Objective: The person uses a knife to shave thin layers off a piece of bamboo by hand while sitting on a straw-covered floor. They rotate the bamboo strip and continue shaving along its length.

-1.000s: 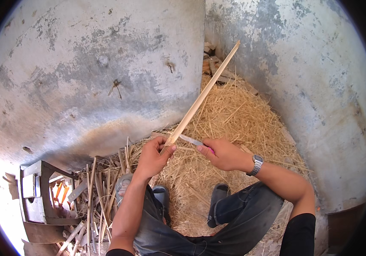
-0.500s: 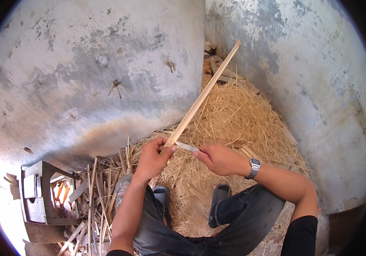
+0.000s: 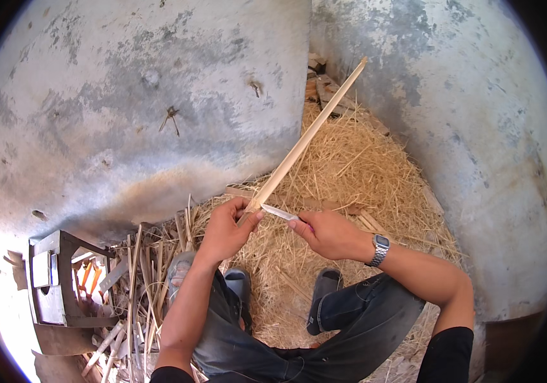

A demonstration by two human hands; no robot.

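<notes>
Head view: The left hand (image 3: pixel 225 230) was closed around the lower end of a long pale wooden stick (image 3: pixel 305 137), which ran up toward 1 o'clock over the straw pile (image 3: pixel 356 172). The right hand (image 3: pixel 327 233) was closed on a knife (image 3: pixel 280 212), blade pointing to 9 o'clock and touching the stick just above the left thumb. A wristwatch (image 3: pixel 380 247) sat on the right wrist.

Bright daylight, sharp centre, overexposed lower left, dark fisheye rim.
</notes>
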